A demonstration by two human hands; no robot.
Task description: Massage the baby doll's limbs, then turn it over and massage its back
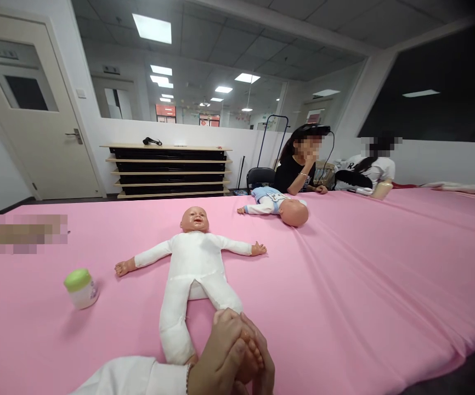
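A baby doll (196, 260) with a white cloth body lies on its back on the pink sheet, arms spread, head away from me. At the near edge of the view, its foot (250, 362) on the right side shows bare toes between my hands. My left hand (216, 351), with a bracelet at the wrist and a white sleeve, wraps that foot from the left, thumb near the toes. From the right side my right hand (265, 356) closes round the same foot; part of it is hidden. The doll's other foot is mostly hidden behind my left hand.
A jar (82, 289) with a green lid stands left of the doll on the pink sheet (344, 291). Another doll (281, 206) in blue and white lies farther back. A person (297, 170) in black leans at the far edge; another person (371, 167) is behind.
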